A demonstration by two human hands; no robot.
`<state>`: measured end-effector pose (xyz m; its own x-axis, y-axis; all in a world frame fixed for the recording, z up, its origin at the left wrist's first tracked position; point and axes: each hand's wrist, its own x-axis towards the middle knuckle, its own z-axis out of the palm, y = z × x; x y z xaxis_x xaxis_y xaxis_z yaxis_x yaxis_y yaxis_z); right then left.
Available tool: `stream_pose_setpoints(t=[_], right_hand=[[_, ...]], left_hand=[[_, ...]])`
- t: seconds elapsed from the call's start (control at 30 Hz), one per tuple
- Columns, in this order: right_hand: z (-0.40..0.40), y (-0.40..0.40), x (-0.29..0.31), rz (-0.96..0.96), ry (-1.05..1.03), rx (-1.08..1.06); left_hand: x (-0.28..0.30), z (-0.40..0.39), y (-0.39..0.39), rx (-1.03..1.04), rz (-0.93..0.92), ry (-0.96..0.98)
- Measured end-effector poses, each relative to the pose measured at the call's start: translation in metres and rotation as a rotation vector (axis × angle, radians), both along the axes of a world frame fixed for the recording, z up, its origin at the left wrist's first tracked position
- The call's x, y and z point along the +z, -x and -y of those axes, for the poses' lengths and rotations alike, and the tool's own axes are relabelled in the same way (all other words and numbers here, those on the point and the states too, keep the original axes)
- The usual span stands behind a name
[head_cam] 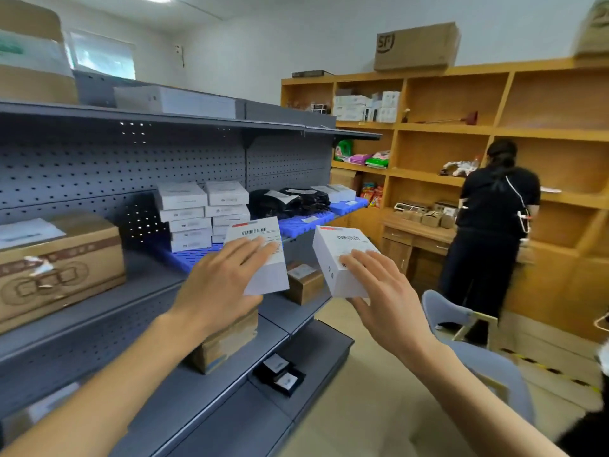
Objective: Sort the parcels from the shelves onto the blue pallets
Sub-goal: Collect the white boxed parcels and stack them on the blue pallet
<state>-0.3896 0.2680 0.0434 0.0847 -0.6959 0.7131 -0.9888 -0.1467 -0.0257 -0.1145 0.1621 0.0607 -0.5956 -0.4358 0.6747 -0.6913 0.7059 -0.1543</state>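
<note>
Both your hands carry parcels: left hand (217, 285) holds one white box (263, 258), right hand (385, 291) another (342, 262), mid-carry; next, set them on the blue pallet (296, 224) ahead.

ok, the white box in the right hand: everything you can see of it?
The white box is a small rectangular carton, apparently cardboard, with a shipping label on its upper face showing a barcode and a red strip at the far edge. A small dark mark sits on its near side. It is held in the air, tilted, in front of the grey shelving. The right hand grips it, fingers over the label, thumb beneath. Nothing else touches it.
</note>
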Motion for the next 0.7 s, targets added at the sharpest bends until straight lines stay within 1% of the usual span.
stream_pose_setpoints(t=[0.2, 0.3, 0.37, 0.53, 0.7], right_hand=[[0.031, 0.047, -0.018, 0.101, -0.016, -0.106], [0.037, 0.078, -0.023, 0.118, -0.019, -0.179], [0.04, 0.101, -0.023, 0.118, -0.021, -0.207], [0.058, 0.16, -0.024, 0.123, -0.007, -0.27], [0.085, 0.224, -0.022, 0.131, -0.013, -0.276]], left_hand=[[-0.025, 0.06, 0.078, -0.147, 0.005, -0.065], [-0.034, 0.084, 0.121, -0.207, 0.012, -0.098], [-0.036, 0.097, 0.149, -0.231, 0.01, -0.13], [-0.036, 0.125, 0.22, -0.273, 0.014, -0.141], [-0.028, 0.149, 0.288, -0.285, 0.01, -0.142]])
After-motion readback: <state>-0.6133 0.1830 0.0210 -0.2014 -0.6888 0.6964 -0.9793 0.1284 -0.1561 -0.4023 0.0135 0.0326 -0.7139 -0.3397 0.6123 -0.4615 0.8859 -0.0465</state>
